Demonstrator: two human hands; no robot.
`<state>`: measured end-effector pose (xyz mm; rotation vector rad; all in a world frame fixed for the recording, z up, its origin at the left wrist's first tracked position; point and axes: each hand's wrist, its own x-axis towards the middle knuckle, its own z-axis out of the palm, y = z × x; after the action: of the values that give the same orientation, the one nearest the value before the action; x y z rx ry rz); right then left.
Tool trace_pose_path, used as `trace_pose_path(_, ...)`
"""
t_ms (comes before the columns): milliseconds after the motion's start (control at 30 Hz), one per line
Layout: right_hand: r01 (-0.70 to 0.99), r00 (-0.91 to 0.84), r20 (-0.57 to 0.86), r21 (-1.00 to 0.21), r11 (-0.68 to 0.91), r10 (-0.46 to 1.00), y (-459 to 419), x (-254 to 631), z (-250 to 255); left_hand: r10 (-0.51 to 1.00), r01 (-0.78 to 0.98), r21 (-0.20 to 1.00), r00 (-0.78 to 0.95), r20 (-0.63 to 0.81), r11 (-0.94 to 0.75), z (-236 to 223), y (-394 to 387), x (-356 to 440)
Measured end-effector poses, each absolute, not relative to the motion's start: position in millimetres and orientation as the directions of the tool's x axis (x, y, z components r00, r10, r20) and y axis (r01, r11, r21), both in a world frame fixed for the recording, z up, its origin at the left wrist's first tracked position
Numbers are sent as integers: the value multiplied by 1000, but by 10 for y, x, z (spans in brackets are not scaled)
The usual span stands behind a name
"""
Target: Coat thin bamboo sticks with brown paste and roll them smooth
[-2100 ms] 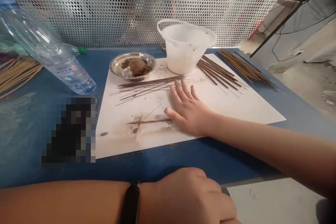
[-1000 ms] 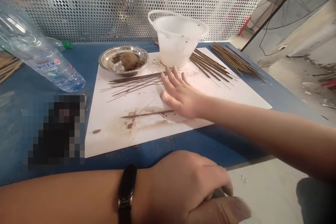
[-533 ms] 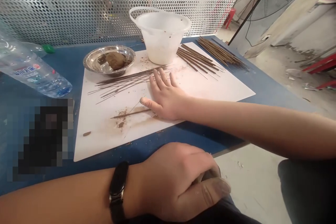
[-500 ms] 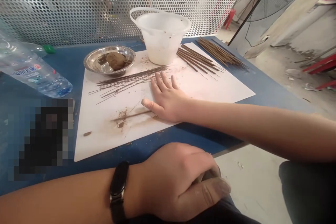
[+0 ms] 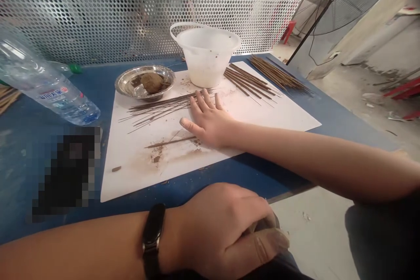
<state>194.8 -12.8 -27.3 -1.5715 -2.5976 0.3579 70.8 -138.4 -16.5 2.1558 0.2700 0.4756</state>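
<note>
My right hand lies flat and open on a white sheet, its palm on the right end of a thin stick coated with brown paste. Brown smears and crumbs surround that stick. Just beyond my fingertips lies a spread of thin bare sticks. My left hand, with a black band at the wrist, rests at the near table edge with its fingers curled. Its thumb is dusty, and what it grips is hidden.
A metal dish holds a brown lump. Behind the sheet stands a white plastic tub, with coated sticks to its right. A plastic bottle lies at left. A perforated metal screen backs the blue table.
My right hand slid forward and back over the coated stick, staying flat. My left hand stayed curled at the table edge. The view shifted a little.
</note>
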Motion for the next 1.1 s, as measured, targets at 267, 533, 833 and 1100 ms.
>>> trace_pose_path(267, 828, -541, -16, -187, 529, 841, -674, 2205, -280, 377, 27, 828, 899, 225, -560, -171, -1401, 736)
trace_pose_path(533, 856, -500, -26, -170, 489, 866, -462, 2112, -315, 373, 19, 818, 896, 242, -575, -207, -1417, 738)
trace_pose_path(833, 775, -530, 116, -334, 536, 840, 291, 2085, -157, 340, -36, 809, 896, 286, -586, -238, -1396, 745)
trace_pose_path(1100, 803, -515, 48, -321, 502, 856, 202, 2023, -264, 349, -2, 827, 906, 240, -563, -179, -1383, 717)
